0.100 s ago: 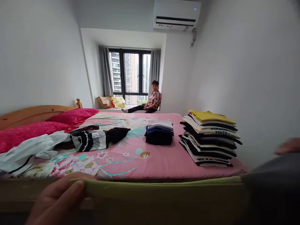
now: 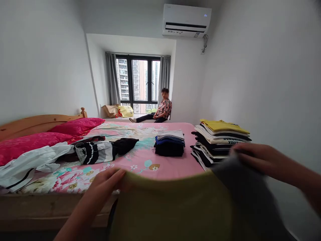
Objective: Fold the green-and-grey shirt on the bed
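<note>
While stretched between two hands: one green-and-grey garment (image 2: 175, 207), in mid-air

Located in front of the bed (image 2: 50, 207), hanging from both hands; green cloth at centre, grey part (image 2: 253, 194) at right; top edge dipped in a shallow curve; lower end out of frame; left hand (image 2: 110, 179) closed, thumb and fingers pinching the green edge; right hand (image 2: 260, 159) closed on the grey part, higher in view than the left, exact finger placement blurred.

Handling, by judgement: both grips best brought level, to even the hang; light outward pull advised against the dip, short of straining the cloth; grey part best smoothed flat, being liable to bunch under the fingers; right hand best given room from the tall stack (image 2: 223, 134) of folded clothes, directly behind it in view, depth between uncertain.

Further out, on the pink floral sheet (image 2: 140, 155): small stack (image 2: 170, 147), white, blue and black; black-and-white garment (image 2: 100, 152), loose; white garment (image 2: 37, 164), rumpled; red pillows (image 2: 77, 127), near a wooden headboard (image 2: 45, 121).

Farthest: seated person (image 2: 164, 109) on the window ledge; yellow bag (image 2: 126, 111) alongside; air conditioner (image 2: 187, 21), wall-mounted.
</note>
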`<action>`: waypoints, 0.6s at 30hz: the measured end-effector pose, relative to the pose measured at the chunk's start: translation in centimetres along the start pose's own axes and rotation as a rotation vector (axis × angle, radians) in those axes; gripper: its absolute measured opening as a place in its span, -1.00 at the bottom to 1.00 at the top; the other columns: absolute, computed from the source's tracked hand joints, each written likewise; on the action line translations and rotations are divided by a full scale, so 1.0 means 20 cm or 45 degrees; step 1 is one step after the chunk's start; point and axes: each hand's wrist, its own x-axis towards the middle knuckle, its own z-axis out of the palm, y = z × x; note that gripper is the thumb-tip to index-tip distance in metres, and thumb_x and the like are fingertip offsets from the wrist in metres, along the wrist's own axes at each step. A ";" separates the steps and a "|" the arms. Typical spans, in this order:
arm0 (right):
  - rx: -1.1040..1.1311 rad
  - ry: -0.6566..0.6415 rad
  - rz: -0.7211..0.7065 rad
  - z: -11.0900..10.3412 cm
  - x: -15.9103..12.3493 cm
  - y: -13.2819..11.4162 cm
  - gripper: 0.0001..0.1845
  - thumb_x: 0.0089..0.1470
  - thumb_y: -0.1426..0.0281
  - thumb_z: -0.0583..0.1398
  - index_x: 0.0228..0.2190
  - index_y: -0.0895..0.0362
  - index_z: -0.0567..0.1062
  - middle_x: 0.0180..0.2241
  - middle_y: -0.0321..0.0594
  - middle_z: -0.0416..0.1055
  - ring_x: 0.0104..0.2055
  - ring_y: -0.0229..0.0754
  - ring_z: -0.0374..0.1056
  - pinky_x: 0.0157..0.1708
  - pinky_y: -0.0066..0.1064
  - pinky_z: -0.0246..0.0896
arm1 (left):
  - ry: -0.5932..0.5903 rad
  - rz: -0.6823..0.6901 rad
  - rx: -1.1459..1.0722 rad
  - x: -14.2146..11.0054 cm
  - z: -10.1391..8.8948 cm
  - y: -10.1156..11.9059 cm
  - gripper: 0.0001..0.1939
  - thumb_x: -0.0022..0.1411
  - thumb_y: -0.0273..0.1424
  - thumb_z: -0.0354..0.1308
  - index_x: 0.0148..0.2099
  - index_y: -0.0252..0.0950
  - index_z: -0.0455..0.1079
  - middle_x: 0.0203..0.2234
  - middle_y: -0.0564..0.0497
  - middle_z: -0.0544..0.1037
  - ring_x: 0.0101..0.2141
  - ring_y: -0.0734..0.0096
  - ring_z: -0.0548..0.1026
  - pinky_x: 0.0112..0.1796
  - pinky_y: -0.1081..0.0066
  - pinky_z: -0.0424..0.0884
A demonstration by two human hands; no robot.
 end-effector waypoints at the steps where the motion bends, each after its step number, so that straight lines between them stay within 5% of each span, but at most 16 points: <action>1: -0.065 0.032 0.059 0.00 0.11 -0.01 -0.71 0.09 0.13 0.07 -0.36 -0.01 0.51 -0.39 -0.23 0.50 -0.41 -0.14 0.37 -0.46 -0.40 0.21 | 0.018 -0.007 -0.108 0.12 0.03 0.03 -0.67 -0.02 -0.13 0.25 -0.50 -0.31 0.38 -0.62 0.06 0.43 -0.52 0.43 0.44 -0.45 0.48 0.41; 3: -0.108 0.231 0.171 -0.01 0.32 -0.05 -0.77 0.11 0.24 0.09 -0.29 0.02 0.50 -0.36 -0.24 0.50 -0.38 -0.17 0.36 -0.41 -0.40 0.15 | 0.223 0.062 -0.336 0.35 0.05 0.13 -0.70 -0.10 -0.21 0.32 -0.42 -0.34 0.40 -0.57 0.05 0.48 -0.50 0.39 0.50 -0.38 0.42 0.47; 5: -0.076 0.500 0.244 -0.03 0.47 -0.10 -0.78 0.12 0.28 0.11 -0.24 0.05 0.50 -0.36 -0.25 0.49 -0.36 -0.22 0.34 -0.34 -0.40 0.14 | 0.315 0.321 -0.461 0.54 0.04 0.25 -0.69 -0.05 -0.24 0.29 -0.33 -0.38 0.41 -0.49 0.01 0.51 -0.44 0.36 0.53 -0.30 0.34 0.50; 9: -0.044 0.663 0.140 0.03 0.53 -0.13 -0.78 0.12 0.32 0.12 -0.22 0.12 0.49 -0.28 -0.18 0.47 -0.25 -0.19 0.32 -0.22 -0.37 0.15 | 0.276 0.533 -0.509 0.68 -0.04 0.30 -0.68 -0.07 -0.27 0.30 -0.30 -0.37 0.39 -0.48 0.02 0.51 -0.40 0.31 0.55 -0.23 0.23 0.50; 12: -0.025 0.423 0.009 0.28 0.42 -0.08 -0.80 0.10 0.39 0.10 -0.25 0.12 0.48 -0.28 -0.14 0.44 -0.21 -0.12 0.31 -0.20 -0.33 0.18 | 0.131 0.277 -0.361 0.68 -0.09 0.04 -0.65 -0.10 -0.23 0.32 -0.31 -0.36 0.41 -0.47 0.00 0.53 -0.38 0.30 0.54 -0.21 0.25 0.47; 18: 0.158 -0.086 0.050 1.10 -0.09 0.05 -0.69 -0.03 0.57 0.02 -0.32 0.11 0.50 -0.31 -0.15 0.43 -0.19 -0.09 0.31 -0.15 -0.26 0.20 | 0.028 -0.140 0.044 0.53 -0.08 -0.82 -0.66 -0.25 -0.22 0.37 -0.42 -0.35 0.49 -0.53 0.01 0.53 -0.41 0.31 0.46 -0.34 0.37 0.38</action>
